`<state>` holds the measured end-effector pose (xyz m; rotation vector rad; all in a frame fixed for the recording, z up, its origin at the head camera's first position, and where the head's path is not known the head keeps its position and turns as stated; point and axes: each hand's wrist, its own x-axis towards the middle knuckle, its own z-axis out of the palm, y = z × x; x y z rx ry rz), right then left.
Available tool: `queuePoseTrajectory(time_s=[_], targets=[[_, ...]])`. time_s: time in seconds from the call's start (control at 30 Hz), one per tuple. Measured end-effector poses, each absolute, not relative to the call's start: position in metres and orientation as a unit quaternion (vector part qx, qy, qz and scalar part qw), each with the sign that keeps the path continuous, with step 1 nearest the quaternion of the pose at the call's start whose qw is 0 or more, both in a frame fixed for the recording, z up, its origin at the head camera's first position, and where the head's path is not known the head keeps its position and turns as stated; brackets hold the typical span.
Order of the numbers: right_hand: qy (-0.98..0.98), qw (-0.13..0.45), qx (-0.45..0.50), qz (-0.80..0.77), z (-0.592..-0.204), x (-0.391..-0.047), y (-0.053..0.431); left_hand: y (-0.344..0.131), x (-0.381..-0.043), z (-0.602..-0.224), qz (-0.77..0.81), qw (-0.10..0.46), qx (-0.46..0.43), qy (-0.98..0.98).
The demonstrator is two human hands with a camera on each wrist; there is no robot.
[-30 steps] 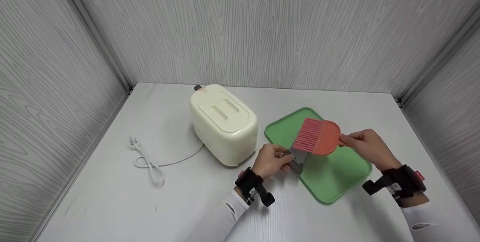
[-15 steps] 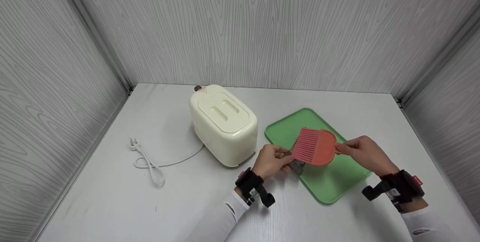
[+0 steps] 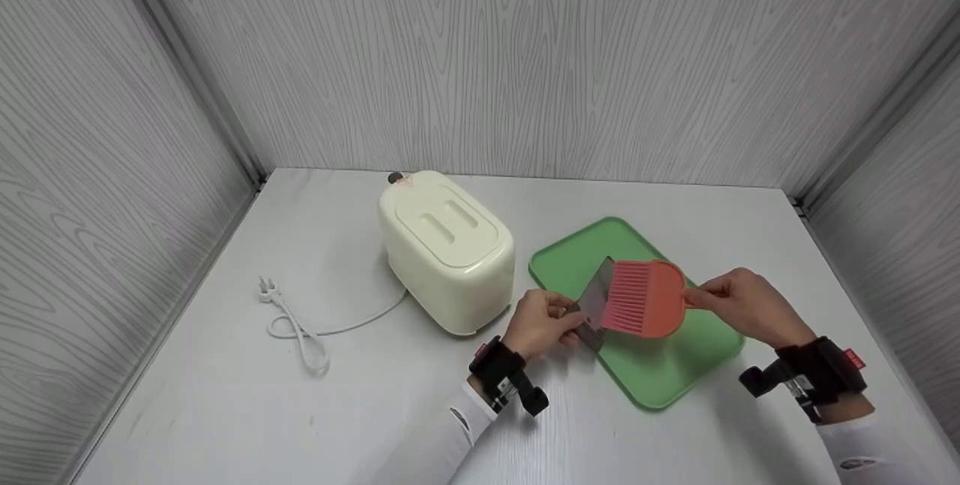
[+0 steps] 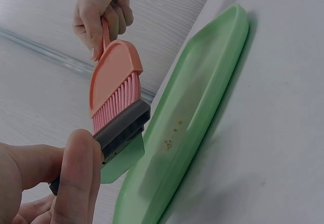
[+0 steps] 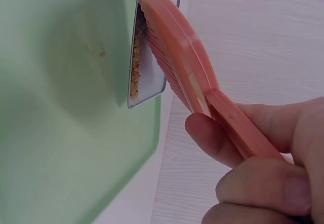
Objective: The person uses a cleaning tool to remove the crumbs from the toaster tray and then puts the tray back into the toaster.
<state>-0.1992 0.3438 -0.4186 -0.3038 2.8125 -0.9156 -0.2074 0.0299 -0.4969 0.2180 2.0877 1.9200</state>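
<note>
My left hand (image 3: 541,323) pinches the dark end of a small crumb tray (image 3: 594,297), held tilted above the green tray (image 3: 660,380). My right hand (image 3: 754,308) grips the handle of an orange brush (image 3: 664,301). The brush's pink bristles (image 3: 628,297) lie over the crumb tray in the head view; in the right wrist view they reach into it. Brown crumbs (image 5: 135,74) line the crumb tray's lower long side. A few more crumbs (image 4: 169,144) lie on the green tray below, in the left wrist view.
A cream toaster (image 3: 450,245) with a lid over its top stands left of the green tray. Its white cord (image 3: 360,323) runs left to a plug (image 3: 268,290) lying on the table. Wood-grain panels enclose the back and sides.
The brush has swept toward me over the crumb tray, then moved right, baring more of the crumb tray. My left hand has stayed in place.
</note>
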Motion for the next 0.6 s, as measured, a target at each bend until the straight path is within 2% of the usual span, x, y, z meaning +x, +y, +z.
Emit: queuePoseTrajectory(time_s=[0.33,0.6], targets=[[0.956,0.045,-0.109,-0.269,-0.4162,-0.1994,0.3473,0.0302,-0.2068,-0.4958,0.663,0.151,0.069,0.730],[0.957,0.039,-0.095,-0.273,-0.4164,-0.1994,0.3541,0.0302,-0.2071,-0.4963,0.663,0.154,0.070,0.729]])
